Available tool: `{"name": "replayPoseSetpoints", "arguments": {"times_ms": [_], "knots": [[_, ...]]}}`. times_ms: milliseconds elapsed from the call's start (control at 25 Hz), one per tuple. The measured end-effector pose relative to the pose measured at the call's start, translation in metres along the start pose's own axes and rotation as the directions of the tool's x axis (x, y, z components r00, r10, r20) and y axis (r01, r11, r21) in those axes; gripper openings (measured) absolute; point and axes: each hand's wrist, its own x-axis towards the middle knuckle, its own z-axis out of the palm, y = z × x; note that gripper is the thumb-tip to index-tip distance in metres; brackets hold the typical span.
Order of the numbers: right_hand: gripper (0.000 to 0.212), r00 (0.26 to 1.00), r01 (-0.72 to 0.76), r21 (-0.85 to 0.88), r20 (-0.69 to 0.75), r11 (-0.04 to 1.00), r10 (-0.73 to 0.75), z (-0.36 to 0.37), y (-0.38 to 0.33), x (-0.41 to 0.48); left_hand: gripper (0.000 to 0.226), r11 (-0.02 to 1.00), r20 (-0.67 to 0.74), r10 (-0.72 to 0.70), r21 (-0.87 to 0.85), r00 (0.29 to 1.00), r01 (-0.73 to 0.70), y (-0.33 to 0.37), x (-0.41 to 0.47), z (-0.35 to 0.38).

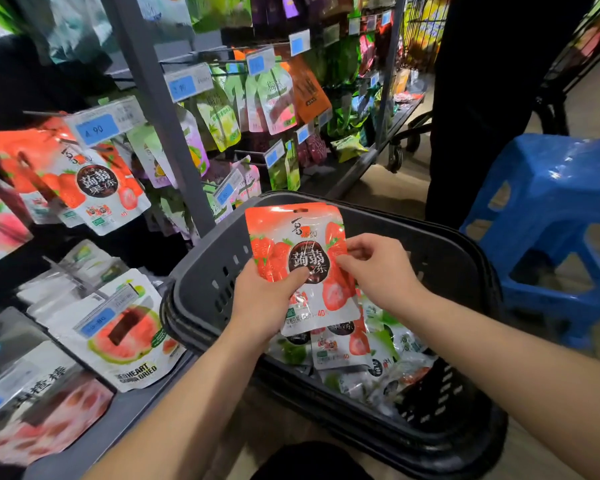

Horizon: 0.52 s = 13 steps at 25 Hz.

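**Snack aisle, dimly lit**

A grey rack (158,109) on the left carries hanging pouches (278,95) behind blue price tags (96,128). The floor (388,188) is beige. A blue plastic stool (548,188) stands on the right, near a person in dark clothes (482,98).

Both forearms bare, L hand (262,299) and R hand (378,270) too. Black clothing (309,460) shows at 6 o'clock, btm edge.

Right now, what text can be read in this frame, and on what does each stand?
"蒟蒻" and "40%": held pouch, gripped by left hand and right hand.
"蒟蒻果冻": hanging pouch.
"4.90": blue price tag above it.
"RED HEART GUAVA DRIED": guava pouch.
Remaining price labels and small print: too blurred to read.
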Motion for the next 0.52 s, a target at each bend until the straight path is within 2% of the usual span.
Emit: {"name": "replayPoseSetpoints", "arguments": {"times_ms": [80, 160, 240, 360, 400, 520], "knots": [[0.008, 0.998, -0.001, -0.089, -0.057, 0.996, -0.004, 0.001, 0.014, 0.006, 0.025, 0.999, -0.025, 0.005, 0.031, 1.000, -0.004, -0.004, 0.006, -0.005], [0.011, 0.995, -0.080, -0.172, -0.066, 0.982, 0.069, 0.001, 0.035, 0.017, 0.027, 0.999, -0.064, -0.004, 0.045, 0.998, 0.007, -0.008, 0.012, -0.011], [0.022, 0.979, -0.172, -0.359, 0.044, 0.917, 0.200, 0.003, 0.053, 0.023, 0.031, 0.998, -0.098, -0.019, 0.051, 0.995, 0.024, -0.014, 0.018, -0.017], [0.038, 0.864, -0.096, -0.697, 0.297, 0.711, 0.407, 0.025, 0.085, 0.020, 0.032, 0.999, -0.131, -0.033, 0.038, 0.991, 0.038, -0.019, 0.025, -0.020], [0.037, 0.825, -0.099, -0.734, 0.317, 0.672, 0.468, 0.033, 0.094, 0.017, 0.033, 0.999, -0.138, -0.035, 0.032, 0.990, 0.040, -0.019, 0.027, -0.021], [0.022, 0.730, -0.261, -0.696, 0.311, 0.669, 0.608, 0.054, 0.096, 0.018, 0.033, 0.999, -0.162, -0.028, 0.027, 0.986, 0.032, -0.019, 0.034, -0.026]]}}
